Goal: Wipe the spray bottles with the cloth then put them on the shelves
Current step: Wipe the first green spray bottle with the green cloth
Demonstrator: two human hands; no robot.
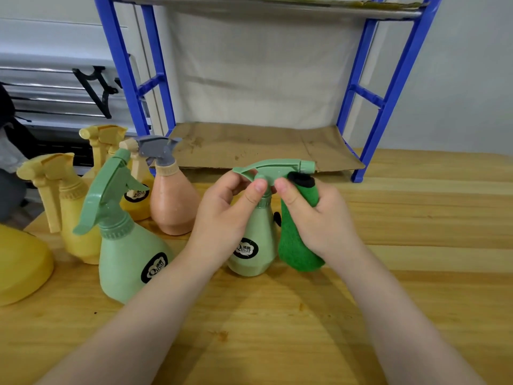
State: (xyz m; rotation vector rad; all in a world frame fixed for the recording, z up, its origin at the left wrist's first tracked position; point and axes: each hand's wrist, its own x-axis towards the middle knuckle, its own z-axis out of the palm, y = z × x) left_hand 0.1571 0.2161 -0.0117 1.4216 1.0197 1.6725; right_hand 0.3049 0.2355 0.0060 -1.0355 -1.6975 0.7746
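- Head view: the left hand (222,209) pinches the neck of a small pale-green plastic spray bottle (254,245) standing upright on the wooden table (416,245).
- The right hand (319,215) grips a folded green cloth (299,232) beside the bottle's trigger.
- The blue metal shelf (388,87) stands behind.

Matt green plastic spray bottle (254,240), nubbly green cloth (298,237), smooth grained wooden table (416,245), glossy blue shelf frame (388,98) lined with creased, stained brown cardboard (249,145).
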